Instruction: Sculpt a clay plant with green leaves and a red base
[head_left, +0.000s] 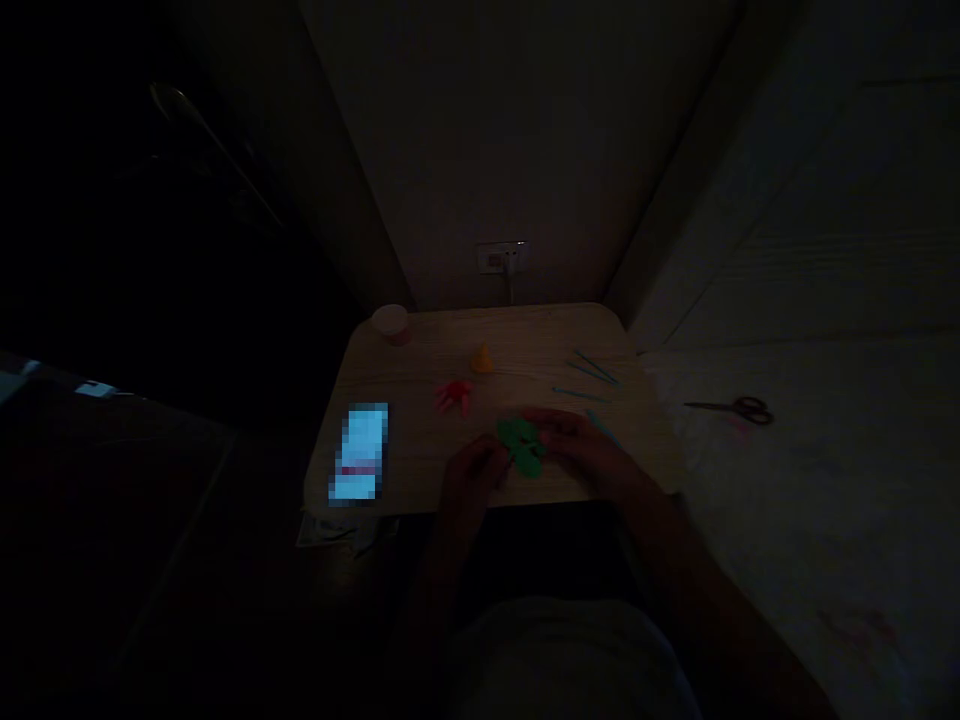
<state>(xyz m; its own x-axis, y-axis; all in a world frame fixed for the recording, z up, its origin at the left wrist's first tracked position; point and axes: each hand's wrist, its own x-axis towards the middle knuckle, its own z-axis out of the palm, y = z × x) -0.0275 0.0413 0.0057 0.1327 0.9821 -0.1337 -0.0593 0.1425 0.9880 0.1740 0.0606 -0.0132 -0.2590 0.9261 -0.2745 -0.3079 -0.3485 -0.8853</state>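
Observation:
Between my two hands is a green piece with rounded, leaf-like lobes [522, 446], held just above the front of a small wooden table [420, 460]. My left hand [474, 474] pinches its left edge, fingers curled. On the other side my right hand [581, 450] grips the right edge. The room is very dark, so the fingertips are hard to make out. Beyond the hands lie a red piece with several pointed arms [454, 394] and a small orange cone-shaped piece [483, 360]. Several thin blue-green sticks [582, 394] rest right of these.
A lit phone [360, 455], its screen blurred, lies at the table's left. A pale cup [392, 324] stands at the back left corner. Scissors [739, 409] lie on the pale surface to the right. A wall socket [502, 258] with a plugged-in cord is behind the table.

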